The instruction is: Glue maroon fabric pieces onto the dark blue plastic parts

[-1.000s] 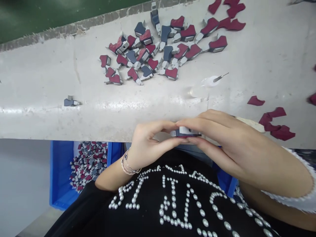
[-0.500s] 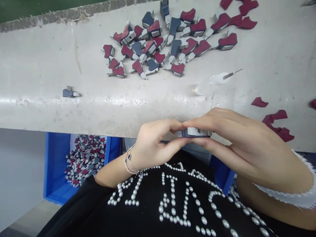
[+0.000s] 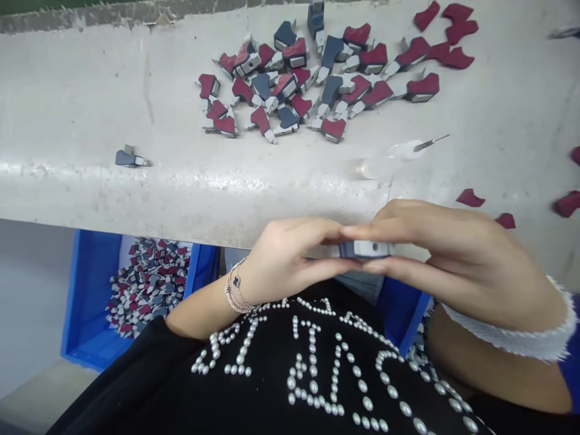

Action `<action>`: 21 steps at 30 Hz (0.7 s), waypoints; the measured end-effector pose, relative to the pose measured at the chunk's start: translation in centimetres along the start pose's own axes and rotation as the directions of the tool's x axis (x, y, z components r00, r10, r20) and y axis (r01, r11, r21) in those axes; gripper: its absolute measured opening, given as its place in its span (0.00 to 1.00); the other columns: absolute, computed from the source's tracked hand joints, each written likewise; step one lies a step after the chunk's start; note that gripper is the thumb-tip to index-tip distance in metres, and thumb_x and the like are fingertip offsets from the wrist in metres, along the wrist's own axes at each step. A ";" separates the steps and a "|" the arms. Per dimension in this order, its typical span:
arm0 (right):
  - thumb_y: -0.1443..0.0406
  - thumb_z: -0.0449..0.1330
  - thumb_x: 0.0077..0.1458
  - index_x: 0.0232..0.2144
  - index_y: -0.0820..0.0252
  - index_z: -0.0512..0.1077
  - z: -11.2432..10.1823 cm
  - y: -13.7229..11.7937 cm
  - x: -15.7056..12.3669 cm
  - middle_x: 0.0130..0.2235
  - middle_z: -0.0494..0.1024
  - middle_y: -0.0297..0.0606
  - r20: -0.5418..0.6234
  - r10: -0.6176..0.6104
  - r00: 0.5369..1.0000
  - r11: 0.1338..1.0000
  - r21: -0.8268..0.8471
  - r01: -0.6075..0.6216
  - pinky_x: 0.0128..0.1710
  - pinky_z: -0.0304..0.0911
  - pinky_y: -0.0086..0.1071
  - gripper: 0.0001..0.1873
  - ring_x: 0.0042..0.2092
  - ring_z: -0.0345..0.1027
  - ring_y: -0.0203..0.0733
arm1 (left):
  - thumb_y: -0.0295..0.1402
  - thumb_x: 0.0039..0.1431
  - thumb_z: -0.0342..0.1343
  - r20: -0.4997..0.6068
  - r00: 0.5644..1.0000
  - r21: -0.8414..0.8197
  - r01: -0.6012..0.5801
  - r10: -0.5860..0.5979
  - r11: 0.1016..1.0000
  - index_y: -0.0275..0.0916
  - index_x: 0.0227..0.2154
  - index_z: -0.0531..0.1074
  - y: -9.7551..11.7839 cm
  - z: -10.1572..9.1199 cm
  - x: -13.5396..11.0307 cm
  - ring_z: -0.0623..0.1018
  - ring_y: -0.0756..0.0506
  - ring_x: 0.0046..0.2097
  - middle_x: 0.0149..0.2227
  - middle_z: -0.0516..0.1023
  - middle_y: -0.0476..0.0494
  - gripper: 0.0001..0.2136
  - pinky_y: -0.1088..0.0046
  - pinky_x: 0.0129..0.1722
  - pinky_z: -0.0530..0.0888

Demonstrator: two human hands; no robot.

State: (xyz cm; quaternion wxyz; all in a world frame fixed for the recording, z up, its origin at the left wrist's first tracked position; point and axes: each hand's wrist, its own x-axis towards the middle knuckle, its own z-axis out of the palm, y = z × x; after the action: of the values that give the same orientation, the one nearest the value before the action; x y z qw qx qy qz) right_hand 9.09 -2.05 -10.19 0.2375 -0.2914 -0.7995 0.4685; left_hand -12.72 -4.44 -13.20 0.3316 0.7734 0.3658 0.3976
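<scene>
Between the fingertips of both hands is a small grey and dark-blue plastic part (image 3: 369, 248), held edge-on at the table's front edge, with a small round hole facing up. My left hand (image 3: 292, 257) pinches its left end between thumb and fingers. At the other end, my right hand (image 3: 448, 260) grips it the same way, thumb below and fingers above. The part's faces are mostly hidden by the fingers. Beyond the hands lies a clear bottle with a thin metal needle tip (image 3: 408, 151). Loose dark-red shaped pieces (image 3: 471, 197) lie past my right hand.
A heap of similar red, blue and grey parts (image 3: 285, 84) spreads over the back of the white table (image 3: 181, 187). One blue-grey part (image 3: 130, 158) sits alone at left. Below the edge are a blue bin (image 3: 75, 302) full of parts and another blue bin (image 3: 401, 308).
The held part has tilted slightly, so its hole shows more plainly, and both hands keep their pinch. The whole view has shifted a little.
</scene>
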 end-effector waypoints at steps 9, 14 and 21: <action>0.70 0.61 0.61 0.60 0.46 0.67 0.4 -0.2 -0.2 0.35 0.76 0.31 -0.039 -0.071 0.997 0.990 0.116 0.075 0.38 0.65 0.31 0.27 0.36 0.68 0.32 | 0.29 0.56 0.64 -0.101 0.995 -0.131 0.008 -0.022 0.991 0.33 0.31 0.74 1.1 1.0 -0.2 0.73 0.54 0.26 0.23 0.75 0.50 0.05 0.81 0.27 0.72; 0.68 0.60 0.62 0.59 0.45 0.67 0.3 -0.6 -0.2 0.40 0.76 0.30 0.006 0.011 1.000 0.996 0.093 -0.012 0.37 0.67 0.24 0.24 0.39 0.70 0.29 | 0.33 0.53 0.68 -0.019 0.981 -0.318 0.176 -0.192 0.932 0.34 0.25 0.72 1.1 0.6 -0.2 0.71 0.55 0.23 0.21 0.73 0.51 0.11 0.81 0.24 0.70; 0.61 0.58 0.65 0.47 0.53 0.69 0.3 -1.3 -0.6 0.40 0.75 0.31 0.011 0.163 0.987 0.984 -0.080 -0.162 0.36 0.66 0.25 0.09 0.39 0.70 0.31 | 0.37 0.53 0.68 0.018 0.983 -0.228 0.184 -0.185 0.956 0.36 0.31 0.75 1.4 -1.2 -0.4 0.78 0.52 0.28 0.27 0.80 0.48 0.11 0.78 0.29 0.76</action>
State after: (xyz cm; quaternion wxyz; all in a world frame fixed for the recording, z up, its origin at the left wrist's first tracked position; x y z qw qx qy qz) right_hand 9.04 -3.16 -9.22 0.1798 -0.3606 -0.7930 0.4569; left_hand -13.52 -5.16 -11.66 0.4536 0.6918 0.3885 0.4058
